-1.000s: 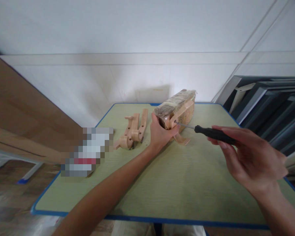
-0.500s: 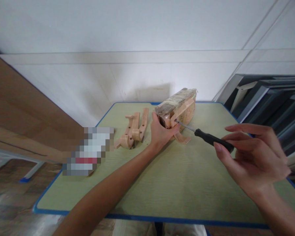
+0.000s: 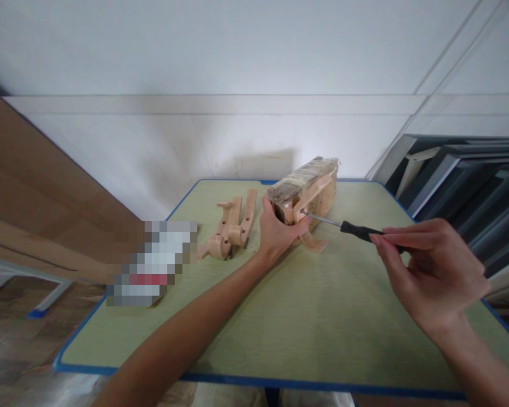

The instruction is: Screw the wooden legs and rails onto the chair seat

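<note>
Screwdriver (image 3: 360, 231) in the right hand (image 3: 439, 274), seen in the head view, its handle pinched between thumb and fingers, I'd say so that it can turn easily; its shaft slants to a hole in the pale bracket (image 3: 316, 195), which lies along the side of the plastic-wrapped block (image 3: 303, 175), towards the far edge of the table (image 3: 288, 322). The left hand (image 3: 275, 232) grips the block's near end, presumably to brace it against the tool's push; loose wooden pieces (image 3: 234, 217) lie left of that hand, probably to leave working room.
</note>
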Tool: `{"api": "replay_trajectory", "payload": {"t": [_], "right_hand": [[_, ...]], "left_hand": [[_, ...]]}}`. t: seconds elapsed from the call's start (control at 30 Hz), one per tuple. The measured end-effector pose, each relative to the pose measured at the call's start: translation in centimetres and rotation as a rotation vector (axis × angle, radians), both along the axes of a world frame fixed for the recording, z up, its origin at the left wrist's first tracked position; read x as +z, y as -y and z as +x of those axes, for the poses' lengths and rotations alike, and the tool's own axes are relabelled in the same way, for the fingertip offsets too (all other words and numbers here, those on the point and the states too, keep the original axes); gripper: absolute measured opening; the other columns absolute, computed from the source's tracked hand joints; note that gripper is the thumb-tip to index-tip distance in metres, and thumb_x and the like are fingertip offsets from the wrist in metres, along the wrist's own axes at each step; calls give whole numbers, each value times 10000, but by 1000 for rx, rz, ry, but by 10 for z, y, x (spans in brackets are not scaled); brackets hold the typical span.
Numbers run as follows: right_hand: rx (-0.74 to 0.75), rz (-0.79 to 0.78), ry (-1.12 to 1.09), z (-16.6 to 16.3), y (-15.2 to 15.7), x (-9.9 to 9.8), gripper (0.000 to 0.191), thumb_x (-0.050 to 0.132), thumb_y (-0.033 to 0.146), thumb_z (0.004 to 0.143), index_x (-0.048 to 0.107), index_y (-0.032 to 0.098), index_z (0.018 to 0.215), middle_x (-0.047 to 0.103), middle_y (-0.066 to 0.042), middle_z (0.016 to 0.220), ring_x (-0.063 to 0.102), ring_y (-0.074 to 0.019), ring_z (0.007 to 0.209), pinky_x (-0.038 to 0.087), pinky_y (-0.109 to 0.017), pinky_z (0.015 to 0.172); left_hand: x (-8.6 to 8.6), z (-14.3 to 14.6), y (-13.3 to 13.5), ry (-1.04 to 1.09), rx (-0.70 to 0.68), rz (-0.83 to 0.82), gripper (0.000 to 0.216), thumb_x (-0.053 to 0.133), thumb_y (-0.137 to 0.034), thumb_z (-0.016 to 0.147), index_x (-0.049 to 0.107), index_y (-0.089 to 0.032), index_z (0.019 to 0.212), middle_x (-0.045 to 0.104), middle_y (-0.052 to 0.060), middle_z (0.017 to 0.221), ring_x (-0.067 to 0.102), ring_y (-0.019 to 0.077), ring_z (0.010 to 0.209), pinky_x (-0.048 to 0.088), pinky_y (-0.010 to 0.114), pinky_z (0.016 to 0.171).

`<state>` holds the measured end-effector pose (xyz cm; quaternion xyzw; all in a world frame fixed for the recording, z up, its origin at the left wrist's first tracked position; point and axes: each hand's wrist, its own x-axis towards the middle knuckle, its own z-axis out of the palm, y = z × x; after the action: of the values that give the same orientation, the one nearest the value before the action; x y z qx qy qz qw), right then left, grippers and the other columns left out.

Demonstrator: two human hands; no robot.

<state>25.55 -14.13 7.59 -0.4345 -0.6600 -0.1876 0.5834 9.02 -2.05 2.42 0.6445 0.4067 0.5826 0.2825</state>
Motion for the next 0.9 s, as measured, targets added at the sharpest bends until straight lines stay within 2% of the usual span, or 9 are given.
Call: {"api": "replay_trajectory", "payload": {"t": [0.13, 0.23, 0.3, 0.47, 0.57, 0.73, 0.9], "right_hand": [[9, -111, -230, 5, -4, -5, 192, 719, 68, 629, 619, 173, 755, 556, 9, 671, 525, -101, 547, 393, -248, 423], [47, -134, -177, 7, -4, -5, 169, 727, 56, 619, 626, 167, 697, 582, -6, 699, 547, -106, 584, 414, -246, 446], [103, -208, -152, 6, -2, -3, 169, 729, 55, 617, 635, 168, 700, 597, -15, 750, 565, -107, 614, 433, -239, 455], [294, -330, -169, 1, 7, 3, 309, 695, 15, 634, 664, 175, 897, 615, -67, 961, 621, -174, 808, 537, -292, 570], [356, -347, -56, 1, 11, 6, 387, 640, -33, 663, 656, 164, 996, 614, -84, 1028, 628, -179, 857, 570, -307, 649], [274, -238, 131, 5, 8, 10, 418, 644, -20, 677, 644, 168, 1050, 659, -68, 982, 631, -170, 874, 546, -284, 721], [137, -133, 101, 4, 9, 9, 427, 698, 33, 652, 645, 188, 1046, 686, -40, 889, 641, -147, 740, 522, -249, 584]], "left_hand": [[0, -1, 0, -16, -4, 0, 609, 743, -367, 580, 386, -200, 1045, 585, 31, 919, 598, 186, 866, 480, 314, 739], [2, -1, 0, -6, 12, 5, 570, 743, -333, 577, 391, -200, 1004, 577, 29, 929, 594, 184, 880, 479, 316, 763], [3, -1, -1, 3, 37, 14, 535, 742, -306, 576, 395, -200, 968, 571, 33, 949, 589, 185, 904, 474, 323, 795], [4, -1, -5, 17, 89, 12, 518, 737, -263, 576, 407, -194, 969, 566, 40, 971, 581, 186, 917, 464, 345, 828], [2, -2, -8, 19, 93, 14, 527, 740, -261, 572, 410, -195, 978, 571, 40, 970, 584, 184, 899, 465, 351, 819], [2, -2, -7, 19, 99, 25, 523, 737, -245, 569, 413, -193, 976, 565, 40, 974, 581, 182, 906, 465, 346, 820], [1, -2, -2, -18, 90, 1, 520, 737, -279, 567, 408, -198, 963, 570, 38, 940, 584, 192, 876, 478, 351, 784]]}}
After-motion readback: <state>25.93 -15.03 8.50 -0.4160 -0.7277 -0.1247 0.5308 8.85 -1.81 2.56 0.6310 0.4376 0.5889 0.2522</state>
